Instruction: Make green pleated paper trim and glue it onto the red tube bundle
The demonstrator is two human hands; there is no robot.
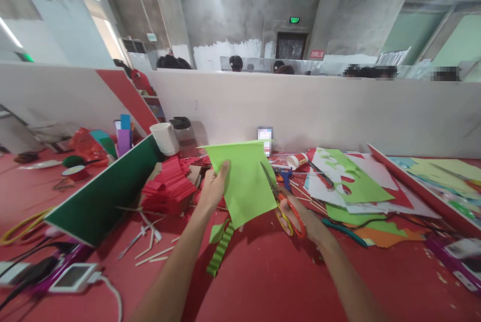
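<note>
A sheet of light green paper (244, 182) is held up above the red table, pinched at its left edge by my left hand (216, 184) with the thumb on the near face. My right hand (295, 212) has its fingers through the red and yellow handles of a pair of scissors (269, 181). The scissors' blades point up and to the left, lying over the right part of the sheet; whether they are cutting into it I cannot tell. Below the sheet, a folded strip of green paper (221, 252) lies on the table.
Red folded paper (171, 187) and thin wooden sticks (156, 257) lie to the left, beside a dark green board (108, 192). A phone (265, 136) leans on the white partition (233, 106). Cut paper sheets (361, 182) and teal-handled pliers (345, 232) are at right.
</note>
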